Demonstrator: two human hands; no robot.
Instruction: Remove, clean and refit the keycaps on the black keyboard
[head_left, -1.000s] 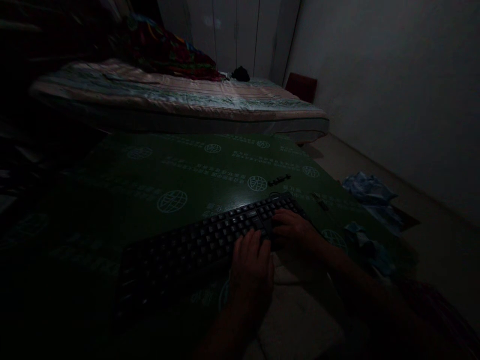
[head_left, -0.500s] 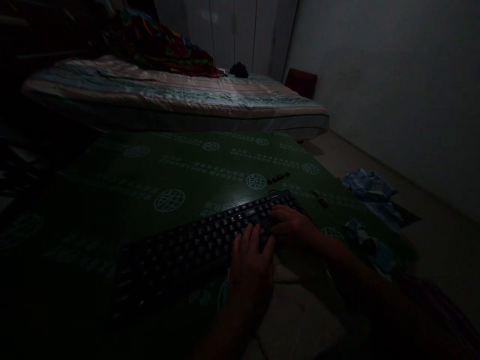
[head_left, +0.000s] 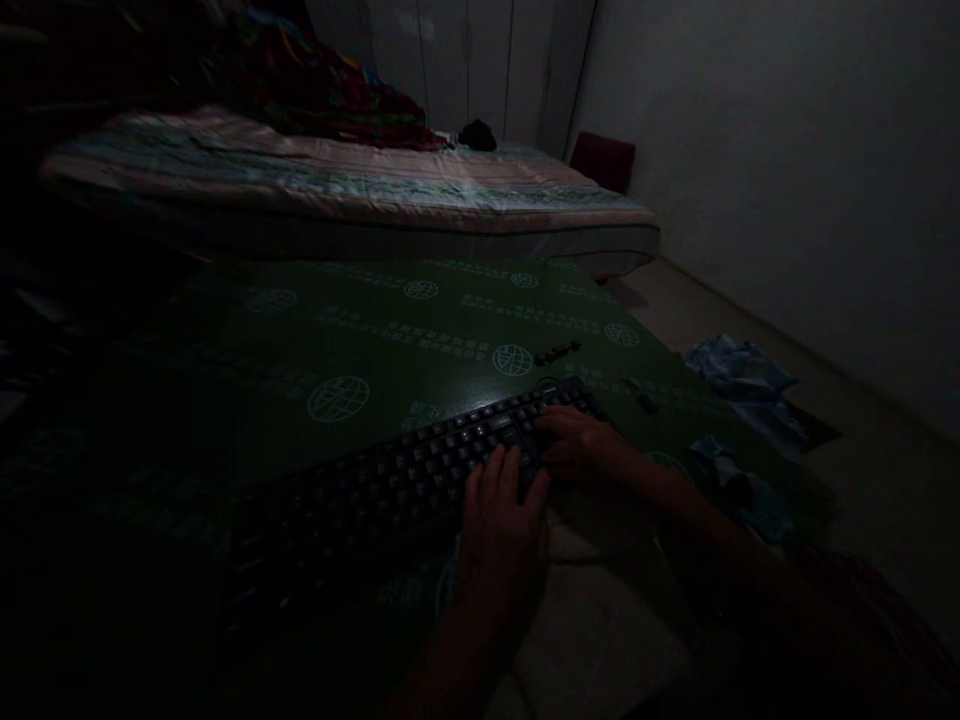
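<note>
Head view: we see the left hand (head_left: pixel 502 535) palm down, fingers slightly spread, holding nothing, fingertips over the black keyboard (head_left: pixel 367 495). Keyboard sits on the green worktop (head_left: pixel 405 335), running from beneath both hands' fingers out to the left of the left hand. Right hand (head_left: pixel 585 445), fingers part bent, is over the keyboard's right end; too dark for us to tell if it grips the edge. Beyond the right hand we get a small dark strip (head_left: pixel 557 353); farther off, a bed (head_left: pixel 337 185).
</note>
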